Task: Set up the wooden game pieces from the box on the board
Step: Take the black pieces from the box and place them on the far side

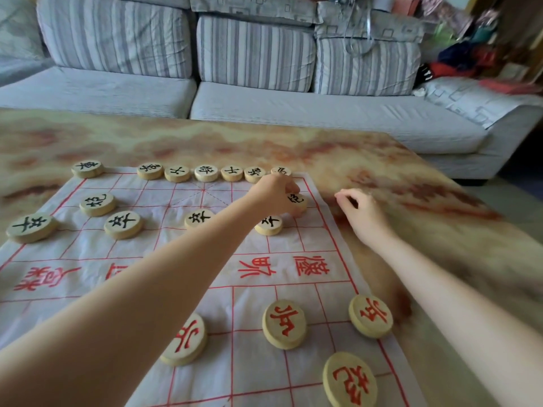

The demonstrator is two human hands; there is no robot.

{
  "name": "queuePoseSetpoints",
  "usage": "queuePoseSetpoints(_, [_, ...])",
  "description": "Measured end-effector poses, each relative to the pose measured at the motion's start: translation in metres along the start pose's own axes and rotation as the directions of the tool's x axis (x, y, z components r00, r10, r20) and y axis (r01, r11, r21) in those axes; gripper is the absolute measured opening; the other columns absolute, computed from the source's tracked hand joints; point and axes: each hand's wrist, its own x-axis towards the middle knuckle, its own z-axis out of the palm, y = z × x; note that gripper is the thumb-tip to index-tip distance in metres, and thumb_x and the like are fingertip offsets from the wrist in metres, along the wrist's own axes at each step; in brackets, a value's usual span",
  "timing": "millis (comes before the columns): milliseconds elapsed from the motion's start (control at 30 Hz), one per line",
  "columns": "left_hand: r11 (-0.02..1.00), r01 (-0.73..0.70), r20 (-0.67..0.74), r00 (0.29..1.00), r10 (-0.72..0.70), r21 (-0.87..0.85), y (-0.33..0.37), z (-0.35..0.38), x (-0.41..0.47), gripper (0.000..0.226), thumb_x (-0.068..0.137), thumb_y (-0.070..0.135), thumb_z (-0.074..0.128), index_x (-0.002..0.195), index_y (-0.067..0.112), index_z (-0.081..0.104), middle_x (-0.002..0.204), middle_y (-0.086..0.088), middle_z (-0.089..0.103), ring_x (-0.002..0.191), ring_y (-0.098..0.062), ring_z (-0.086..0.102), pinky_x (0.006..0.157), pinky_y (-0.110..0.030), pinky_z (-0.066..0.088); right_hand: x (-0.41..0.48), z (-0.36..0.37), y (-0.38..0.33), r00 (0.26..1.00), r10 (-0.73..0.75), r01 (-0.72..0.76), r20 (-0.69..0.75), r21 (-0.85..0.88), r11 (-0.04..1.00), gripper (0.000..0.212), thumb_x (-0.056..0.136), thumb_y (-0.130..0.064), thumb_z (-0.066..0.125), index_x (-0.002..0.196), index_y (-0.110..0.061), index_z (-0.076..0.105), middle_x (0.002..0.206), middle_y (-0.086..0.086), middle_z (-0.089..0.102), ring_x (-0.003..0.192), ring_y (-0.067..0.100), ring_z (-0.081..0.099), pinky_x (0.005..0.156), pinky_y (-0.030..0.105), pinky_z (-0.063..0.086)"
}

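Head view, only one: left hand (274, 195) reaches across the cloth board (164, 254) to the far right side, fingers closed around a black-marked wooden piece (297, 200), pressing or setting it near the grid's right edge, likely the cannon spot matching the other cannon piece (97, 203) on the far left. Right hand (363, 215) hovers off the board over the counter (411, 177), fingers loosely curled, thumb and forefinger nearly together, holding nothing I can see; cannot tell if something small is pinched. Far back row (205, 172) carries black pieces lined edge to edge, with a gap between the far-left piece (87, 168) and the rest, so that rank looks unfinished. Black soldiers (123, 224) sit spaced along their own line; one soldier (268, 224) lies just below the held piece, almost touching the hand. Near side has red pieces (284, 324) scattered on their points, one at the board's right edge (370, 316). Box not in view. Judgement: black side is mostly laid out, red side barely started; next, release the cannon squarely on its intersection without nudging the soldier beside it.
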Motion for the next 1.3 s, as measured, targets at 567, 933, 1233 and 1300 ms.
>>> queuePoseSetpoints(567, [0.985,-0.013,-0.096,0.995,-0.003,-0.17,-0.002,-0.04,-0.041,0.03,0.08,0.015,0.068,0.109,0.01,0.066,0.114,-0.008,0.067,0.106,-0.02,0.061,0.091,-0.023,0.044,-0.005,-0.002,-0.002,0.998,0.051,-0.051,0.035,-0.007,0.999,0.021,0.091,-0.01,0.054,0.107,-0.002,0.065,0.122,0.012,0.06,0.121,0.023,0.049,0.091,0.016,0.029])
queuePoseSetpoints(933, [0.971,0.033,-0.21,0.974,-0.085,-0.238,-0.053,-0.123,-0.142,0.033,0.075,0.002,0.07,0.107,0.004,0.065,0.104,-0.011,0.068,0.088,-0.014,0.06,0.086,-0.02,0.047,-0.044,0.013,-0.125,0.986,-0.085,0.069,0.141,0.118,0.991,0.032,0.086,-0.017,0.062,0.118,-0.012,0.061,0.126,0.003,0.056,0.122,0.015,0.046,0.093,0.02,0.031])
queuePoseSetpoints(1233, [0.957,0.225,-0.348,0.896,-0.278,-0.185,-0.137,-0.202,-0.292,0.027,0.074,0.004,0.072,0.1,0.009,0.068,0.095,-0.009,0.069,0.089,-0.021,0.064,0.091,-0.036,0.049,-0.139,0.073,-0.269,0.811,-0.317,0.206,0.492,0.267,0.941,0.035,0.086,-0.028,0.063,0.119,-0.017,0.06,0.129,0.0,0.056,0.122,0.014,0.049,0.092,0.022,0.036])
queuePoseSetpoints(1300, [0.948,0.28,-0.375,0.871,-0.317,-0.153,-0.158,-0.218,-0.329,0.029,0.074,0.003,0.072,0.102,0.009,0.067,0.096,-0.009,0.069,0.088,-0.021,0.063,0.089,-0.034,0.049,-0.158,0.091,-0.298,0.768,-0.354,0.234,0.534,0.28,0.931,0.034,0.086,-0.027,0.063,0.12,-0.019,0.059,0.132,-0.001,0.054,0.122,0.014,0.048,0.091,0.021,0.036])
